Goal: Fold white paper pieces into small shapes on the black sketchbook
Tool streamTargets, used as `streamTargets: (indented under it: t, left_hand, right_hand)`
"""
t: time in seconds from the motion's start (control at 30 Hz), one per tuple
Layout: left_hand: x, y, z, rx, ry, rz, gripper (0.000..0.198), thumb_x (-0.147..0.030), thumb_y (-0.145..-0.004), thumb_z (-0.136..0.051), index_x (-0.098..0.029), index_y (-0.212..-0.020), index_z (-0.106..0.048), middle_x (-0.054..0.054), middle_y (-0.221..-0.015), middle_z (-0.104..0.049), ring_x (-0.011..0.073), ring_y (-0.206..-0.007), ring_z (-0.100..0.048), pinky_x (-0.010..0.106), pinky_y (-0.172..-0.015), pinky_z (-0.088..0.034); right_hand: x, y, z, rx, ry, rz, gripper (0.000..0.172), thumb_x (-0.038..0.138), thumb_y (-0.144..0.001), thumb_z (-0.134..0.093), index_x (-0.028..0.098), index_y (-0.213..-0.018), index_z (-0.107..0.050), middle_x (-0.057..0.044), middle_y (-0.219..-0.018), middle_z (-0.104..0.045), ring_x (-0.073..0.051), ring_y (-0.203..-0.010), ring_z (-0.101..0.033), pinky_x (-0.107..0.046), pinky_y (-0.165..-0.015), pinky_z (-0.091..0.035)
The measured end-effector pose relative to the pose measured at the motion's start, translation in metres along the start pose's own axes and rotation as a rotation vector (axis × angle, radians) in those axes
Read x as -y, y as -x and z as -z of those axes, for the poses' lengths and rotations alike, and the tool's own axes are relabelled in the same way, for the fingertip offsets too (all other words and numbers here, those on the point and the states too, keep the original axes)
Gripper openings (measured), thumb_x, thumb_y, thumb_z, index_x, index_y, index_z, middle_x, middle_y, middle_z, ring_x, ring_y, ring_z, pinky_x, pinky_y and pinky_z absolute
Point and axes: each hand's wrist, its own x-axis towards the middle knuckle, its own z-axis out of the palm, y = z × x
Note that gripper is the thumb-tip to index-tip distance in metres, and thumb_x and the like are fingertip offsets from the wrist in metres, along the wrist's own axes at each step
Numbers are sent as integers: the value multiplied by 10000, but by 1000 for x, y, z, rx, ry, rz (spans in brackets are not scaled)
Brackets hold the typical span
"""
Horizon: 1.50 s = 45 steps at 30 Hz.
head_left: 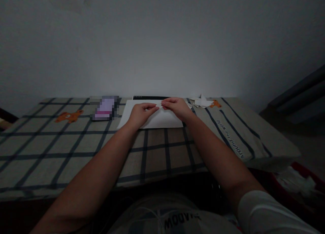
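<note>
My left hand (142,113) and my right hand (177,107) meet over a white sheet of paper (159,120) on the table. Fingertips of both hands are pinched together around a small white piece of paper (159,105), mostly covered by the fingers. Its shape and folds are too small to make out. Beyond my right hand lie several white folded papers (202,102), one with a point sticking up. A dark flat object (149,98) shows along the far edge of the sheet.
A phone (104,108), blurred out, stands to the left on the checked tablecloth (76,139). The wall (162,51) closes off the table's far side. Below the right table edge is a red bin (302,171) with crumpled white material inside.
</note>
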Motion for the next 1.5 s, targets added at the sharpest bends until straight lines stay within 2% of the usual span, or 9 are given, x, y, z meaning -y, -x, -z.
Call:
streamTargets:
  t: [0.1, 0.33, 0.53, 0.77, 0.87, 1.0, 1.3, 1.5]
  left_hand:
    - [-2, 1, 1, 15, 62, 47, 253, -434, -760, -814, -211, -880, -819, 74, -947, -805, 236, -904, -717, 363, -868, -535]
    - [-5, 3, -2, 47, 182, 150, 288, -457, -714, -827, -194, -830, -809, 83, -887, -797, 201, -801, -680, 318, -729, -508]
    - [-4, 3, -3, 77, 202, 160, 315, -491, -718, -803, -187, -803, -791, 81, -873, -789, 185, -768, -654, 304, -695, -480]
    - [-8, 2, -2, 103, 219, 183, 280, -442, -632, -821, -191, -748, -782, 71, -802, -780, 171, -701, -617, 291, -651, -469]
    - [-12, 3, 0, 116, 225, 200, 250, -430, -647, -783, -193, -730, -787, 77, -821, -783, 184, -739, -632, 289, -651, -472]
    - [-13, 4, 0, 110, 197, 198, 248, -428, -687, -719, -192, -713, -793, 74, -773, -771, 176, -683, -600, 285, -607, -442]
    - [-9, 4, -4, 69, 154, 241, 181, -360, -685, -719, -190, -672, -780, 52, -695, -744, 148, -600, -550, 280, -575, -413]
    - [-5, 3, -6, 12, 202, 277, 189, -368, -697, -719, -187, -680, -773, 63, -720, -750, 150, -626, -564, 264, -559, -410]
  right_hand:
    - [1, 0, -1, -5, 8, -12, 240, 353, -646, -842, 181, -797, -769, -33, -791, -741, -139, -742, -630, -312, -778, -514]
    - [3, 1, -2, -7, 32, 19, 229, 355, -657, -822, 183, -791, -753, -32, -793, -739, -140, -741, -631, -309, -772, -518]
    - [2, 1, -4, 2, 111, 95, 225, 375, -687, -782, 180, -793, -743, -22, -748, -716, -142, -705, -610, -307, -721, -492]
    - [-1, 1, -4, 4, 249, 162, 184, 351, -738, -733, 182, -812, -736, -34, -798, -727, -158, -757, -628, -319, -762, -499]
    - [0, 1, -2, 32, 289, 189, 174, 346, -747, -733, 182, -804, -742, -44, -819, -737, -170, -778, -643, -334, -792, -503]
    - [3, 3, -1, 52, 386, 257, 146, 338, -787, -713, 197, -795, -749, -50, -852, -750, -187, -821, -654, -345, -817, -496]
    - [5, 8, -3, 89, 599, 529, 132, 295, -869, -669, 221, -774, -722, -52, -846, -706, -192, -825, -602, -346, -804, -472]
    - [4, 9, -4, 145, 668, 555, 141, 287, -889, -645, 225, -788, -721, -59, -866, -690, -195, -830, -595, -344, -784, -479]
